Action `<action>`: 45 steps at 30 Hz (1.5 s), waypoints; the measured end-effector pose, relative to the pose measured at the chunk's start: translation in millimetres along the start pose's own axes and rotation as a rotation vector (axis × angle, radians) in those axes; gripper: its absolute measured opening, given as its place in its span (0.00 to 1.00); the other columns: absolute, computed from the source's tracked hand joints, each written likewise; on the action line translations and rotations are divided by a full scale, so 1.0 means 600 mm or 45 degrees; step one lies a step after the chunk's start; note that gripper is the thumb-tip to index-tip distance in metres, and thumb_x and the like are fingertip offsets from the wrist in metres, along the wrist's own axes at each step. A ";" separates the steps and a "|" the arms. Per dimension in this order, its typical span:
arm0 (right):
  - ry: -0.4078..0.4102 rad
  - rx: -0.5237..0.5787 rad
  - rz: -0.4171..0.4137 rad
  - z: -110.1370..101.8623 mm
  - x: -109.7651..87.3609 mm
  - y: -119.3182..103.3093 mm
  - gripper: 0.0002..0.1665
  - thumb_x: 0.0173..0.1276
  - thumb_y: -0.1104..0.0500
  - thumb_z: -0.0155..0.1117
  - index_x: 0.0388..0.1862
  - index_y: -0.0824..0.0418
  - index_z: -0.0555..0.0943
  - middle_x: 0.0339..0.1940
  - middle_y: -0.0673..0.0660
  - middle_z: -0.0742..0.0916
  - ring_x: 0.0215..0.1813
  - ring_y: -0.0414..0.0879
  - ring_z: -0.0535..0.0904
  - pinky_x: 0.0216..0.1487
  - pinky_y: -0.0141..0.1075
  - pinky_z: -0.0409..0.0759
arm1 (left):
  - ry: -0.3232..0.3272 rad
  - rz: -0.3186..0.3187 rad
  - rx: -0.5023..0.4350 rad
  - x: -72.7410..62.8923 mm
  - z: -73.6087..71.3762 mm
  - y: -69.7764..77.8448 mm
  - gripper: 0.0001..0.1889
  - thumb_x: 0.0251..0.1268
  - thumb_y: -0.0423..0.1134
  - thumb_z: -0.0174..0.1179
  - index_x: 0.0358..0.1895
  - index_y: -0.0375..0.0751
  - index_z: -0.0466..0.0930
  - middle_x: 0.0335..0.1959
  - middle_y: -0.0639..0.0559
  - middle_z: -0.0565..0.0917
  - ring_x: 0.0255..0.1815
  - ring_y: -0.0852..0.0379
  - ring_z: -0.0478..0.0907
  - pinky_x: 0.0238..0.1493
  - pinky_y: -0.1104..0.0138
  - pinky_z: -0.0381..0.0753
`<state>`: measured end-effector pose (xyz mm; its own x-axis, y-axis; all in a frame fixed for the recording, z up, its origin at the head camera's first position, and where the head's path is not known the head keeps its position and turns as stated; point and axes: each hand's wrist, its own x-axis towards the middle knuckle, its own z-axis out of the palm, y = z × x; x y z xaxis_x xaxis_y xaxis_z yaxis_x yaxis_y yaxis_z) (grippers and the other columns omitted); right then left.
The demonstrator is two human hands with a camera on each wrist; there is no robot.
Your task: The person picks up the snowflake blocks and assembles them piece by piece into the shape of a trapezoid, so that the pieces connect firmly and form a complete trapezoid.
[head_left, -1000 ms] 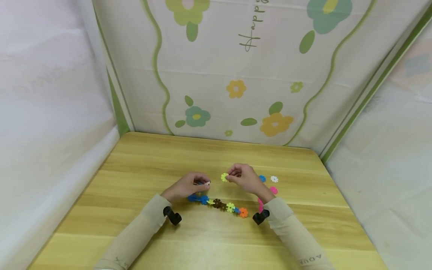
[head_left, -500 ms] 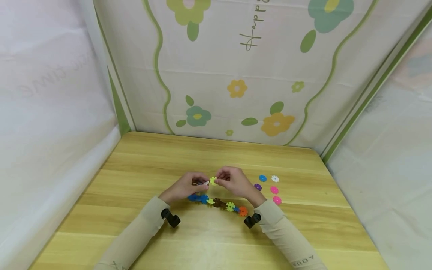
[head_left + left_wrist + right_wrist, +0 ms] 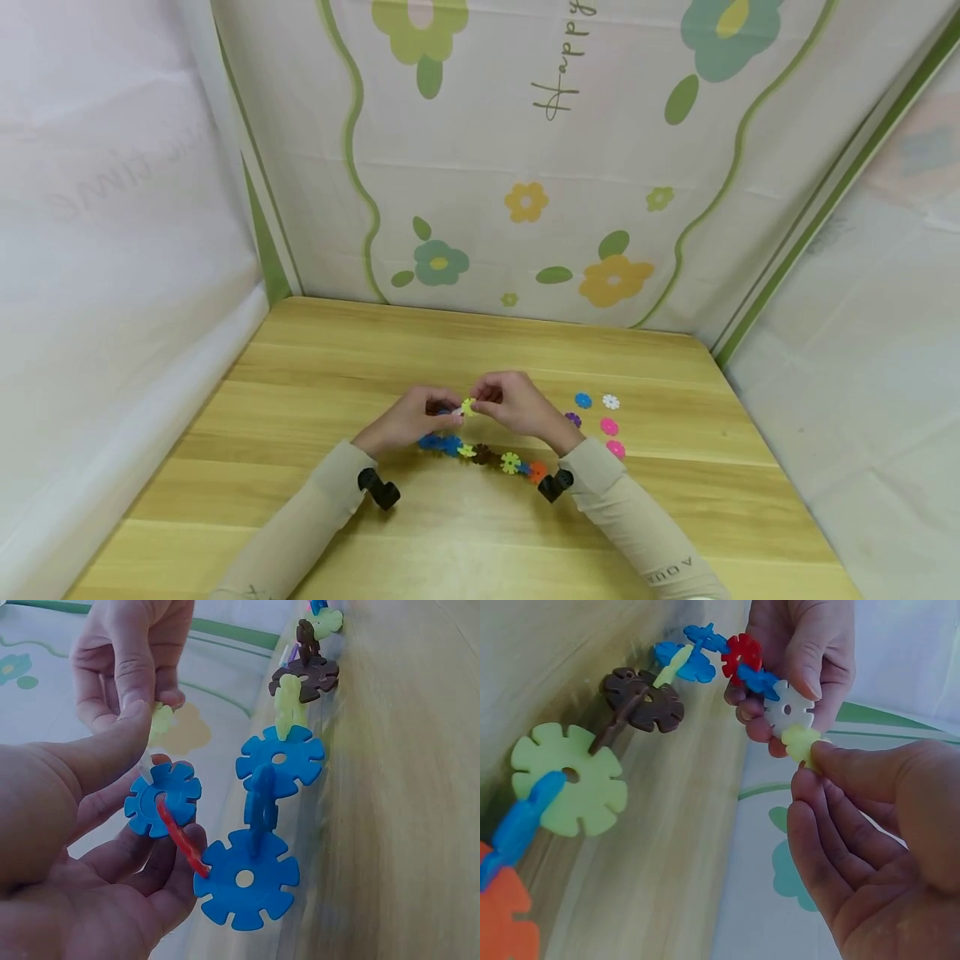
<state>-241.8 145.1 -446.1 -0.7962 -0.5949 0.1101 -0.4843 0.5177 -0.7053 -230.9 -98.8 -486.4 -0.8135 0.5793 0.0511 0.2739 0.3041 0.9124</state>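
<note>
My left hand (image 3: pixel 412 417) pinches a white notched snowflake disc (image 3: pixel 787 711) at the end of a chain of linked plastic discs. Between finger and thumb, my right hand (image 3: pixel 517 407) grips a yellow-green snowflake disc (image 3: pixel 801 745), its edge against the white one. From the left hand the chain runs through a blue disc (image 3: pixel 165 799), a red disc (image 3: pixel 182 838) and more blue discs. It curves back along the table below both hands, past brown discs (image 3: pixel 482 454) to an orange disc (image 3: pixel 537 472). How deep the yellow-green disc sits in the white one is unclear.
Right of the hands lie loose discs on the wooden table (image 3: pixel 360 533): blue (image 3: pixel 583 401), white (image 3: pixel 611 402), purple (image 3: pixel 573 419) and two pink ones, including a pink disc (image 3: pixel 610 427). A flower-print cloth (image 3: pixel 465 150) stands behind the table, with pale cloth at both sides.
The right hand has moved left with the yellow-green disc, bringing it against the white disc in the left hand. The left hand has stayed almost in place.
</note>
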 end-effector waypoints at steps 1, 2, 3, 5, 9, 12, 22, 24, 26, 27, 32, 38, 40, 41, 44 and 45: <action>-0.003 -0.014 -0.002 0.000 0.002 -0.002 0.02 0.75 0.63 0.71 0.44 0.59 0.88 0.36 0.53 0.91 0.40 0.57 0.89 0.38 0.30 0.85 | 0.004 0.007 0.012 0.001 0.001 0.001 0.11 0.79 0.38 0.63 0.58 0.45 0.87 0.50 0.43 0.89 0.46 0.45 0.84 0.47 0.58 0.85; -0.007 -0.024 -0.010 -0.001 0.004 -0.005 0.02 0.74 0.63 0.71 0.43 0.60 0.88 0.36 0.54 0.91 0.39 0.58 0.89 0.37 0.30 0.85 | 0.010 0.014 0.028 0.001 0.002 0.001 0.11 0.78 0.38 0.63 0.57 0.44 0.88 0.49 0.45 0.89 0.45 0.46 0.84 0.46 0.60 0.85; -0.010 -0.039 -0.020 -0.002 0.005 -0.008 0.02 0.74 0.64 0.70 0.43 0.60 0.89 0.36 0.54 0.91 0.39 0.58 0.90 0.36 0.30 0.85 | 0.015 0.023 0.043 0.002 0.003 0.001 0.11 0.78 0.38 0.64 0.56 0.42 0.88 0.47 0.46 0.89 0.44 0.46 0.84 0.45 0.63 0.85; -0.016 -0.058 -0.035 -0.002 0.009 -0.012 0.03 0.74 0.65 0.70 0.42 0.62 0.89 0.36 0.56 0.92 0.38 0.58 0.90 0.36 0.29 0.85 | 0.028 0.046 0.067 0.004 0.005 0.000 0.11 0.78 0.38 0.64 0.55 0.38 0.88 0.43 0.45 0.89 0.39 0.48 0.83 0.40 0.67 0.82; -0.019 -0.063 -0.056 0.000 0.016 -0.015 0.05 0.75 0.66 0.69 0.42 0.63 0.90 0.37 0.58 0.93 0.38 0.59 0.90 0.35 0.28 0.85 | 0.050 0.070 0.060 0.004 0.011 -0.002 0.10 0.78 0.35 0.63 0.51 0.32 0.88 0.34 0.36 0.87 0.26 0.53 0.77 0.30 0.70 0.77; -0.021 -0.044 -0.051 0.002 0.019 -0.012 0.05 0.74 0.67 0.69 0.41 0.63 0.91 0.35 0.58 0.93 0.37 0.60 0.90 0.34 0.29 0.85 | 0.050 0.087 0.052 0.002 0.015 -0.002 0.09 0.78 0.34 0.62 0.49 0.31 0.88 0.31 0.33 0.86 0.23 0.57 0.74 0.28 0.70 0.75; -0.078 -0.018 0.030 0.002 0.019 0.011 0.05 0.76 0.62 0.69 0.44 0.60 0.90 0.38 0.54 0.93 0.40 0.57 0.91 0.37 0.31 0.86 | 0.015 0.020 0.088 0.004 0.019 0.001 0.10 0.79 0.39 0.62 0.48 0.35 0.87 0.37 0.39 0.87 0.30 0.55 0.78 0.33 0.69 0.77; -0.088 -0.024 0.065 -0.006 0.012 0.019 0.08 0.77 0.59 0.69 0.49 0.59 0.90 0.41 0.53 0.93 0.42 0.53 0.90 0.41 0.31 0.86 | -0.008 -0.011 0.087 0.006 0.019 -0.002 0.11 0.80 0.42 0.62 0.49 0.37 0.87 0.39 0.40 0.88 0.33 0.53 0.79 0.35 0.67 0.80; -0.073 -0.048 0.105 -0.020 0.003 0.028 0.11 0.77 0.57 0.68 0.53 0.59 0.89 0.44 0.52 0.92 0.44 0.47 0.89 0.44 0.32 0.86 | -0.015 -0.037 0.084 0.007 0.018 -0.005 0.11 0.80 0.44 0.62 0.49 0.39 0.86 0.41 0.42 0.87 0.35 0.53 0.80 0.36 0.66 0.80; -0.059 -0.061 0.123 -0.029 -0.004 0.034 0.12 0.77 0.57 0.69 0.55 0.59 0.89 0.46 0.51 0.92 0.45 0.45 0.89 0.46 0.33 0.87 | -0.015 -0.049 0.086 0.008 0.018 -0.007 0.11 0.80 0.45 0.61 0.49 0.40 0.86 0.41 0.44 0.87 0.35 0.53 0.79 0.37 0.66 0.80; 0.012 -0.181 0.218 -0.084 -0.047 0.070 0.12 0.76 0.58 0.70 0.54 0.61 0.88 0.44 0.52 0.91 0.43 0.40 0.86 0.47 0.34 0.87 | 0.005 -0.095 0.065 0.008 0.011 -0.013 0.11 0.81 0.46 0.60 0.48 0.42 0.83 0.42 0.49 0.83 0.40 0.55 0.76 0.41 0.63 0.79; 0.029 -0.333 0.359 -0.117 -0.108 0.126 0.14 0.75 0.61 0.70 0.54 0.68 0.87 0.42 0.55 0.91 0.42 0.41 0.85 0.46 0.38 0.87 | 0.079 -0.179 -0.001 0.012 0.003 -0.009 0.13 0.80 0.49 0.61 0.56 0.46 0.83 0.55 0.49 0.84 0.57 0.52 0.80 0.57 0.56 0.83; 0.035 -0.332 0.413 -0.116 -0.126 0.141 0.15 0.75 0.61 0.70 0.55 0.69 0.87 0.41 0.55 0.90 0.41 0.42 0.84 0.45 0.39 0.86 | 0.105 -0.176 -0.007 0.016 0.002 -0.007 0.13 0.80 0.48 0.61 0.55 0.46 0.84 0.54 0.49 0.85 0.56 0.52 0.80 0.55 0.58 0.82; 0.036 -0.339 0.423 -0.115 -0.134 0.148 0.14 0.75 0.61 0.71 0.54 0.68 0.87 0.41 0.54 0.90 0.40 0.41 0.83 0.44 0.38 0.86 | 0.114 -0.170 -0.012 0.018 0.002 -0.008 0.12 0.81 0.48 0.61 0.56 0.46 0.85 0.54 0.50 0.85 0.55 0.53 0.81 0.54 0.60 0.82; 0.041 -0.354 0.440 -0.108 -0.151 0.165 0.12 0.73 0.60 0.72 0.52 0.65 0.88 0.38 0.52 0.88 0.37 0.41 0.80 0.39 0.36 0.82 | 0.134 -0.157 -0.003 0.022 0.004 -0.007 0.11 0.81 0.46 0.60 0.54 0.45 0.86 0.51 0.51 0.86 0.52 0.54 0.81 0.52 0.62 0.82; 0.044 -0.354 0.435 -0.106 -0.155 0.168 0.11 0.73 0.60 0.73 0.50 0.64 0.89 0.38 0.53 0.87 0.36 0.41 0.79 0.37 0.35 0.81 | 0.135 -0.156 0.005 0.024 0.004 -0.007 0.11 0.81 0.46 0.61 0.53 0.45 0.87 0.50 0.51 0.86 0.51 0.54 0.81 0.51 0.62 0.81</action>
<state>-239.9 291.8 -483.0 -0.9370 -0.3423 -0.0702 -0.2663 0.8297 -0.4905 -242.6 -89.6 -490.7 -0.8905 0.4547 -0.0174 0.1715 0.3708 0.9127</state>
